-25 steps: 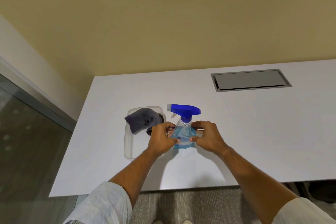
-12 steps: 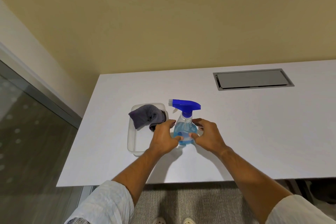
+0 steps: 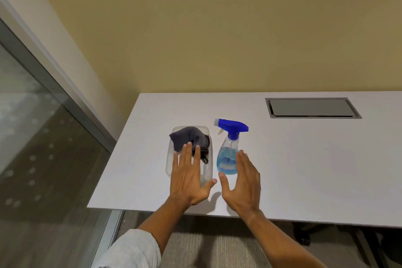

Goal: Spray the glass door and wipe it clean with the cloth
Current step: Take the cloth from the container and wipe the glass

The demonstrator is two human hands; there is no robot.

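White table (image 3: 304, 159) carried the spray bottle (image 3: 228, 154) upright beside the tray (image 3: 168, 159) holding the cloth (image 3: 187, 138); my left hand (image 3: 189, 178) and right hand (image 3: 243, 183) had released the bottle, fingers spread, holding nothing, so spraying the glass door (image 3: 32, 137) had not begun.

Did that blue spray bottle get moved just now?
Cannot tell. The spray bottle stands upright beside the clear tray as before; only the camera shifted. Both hands let go, now open.
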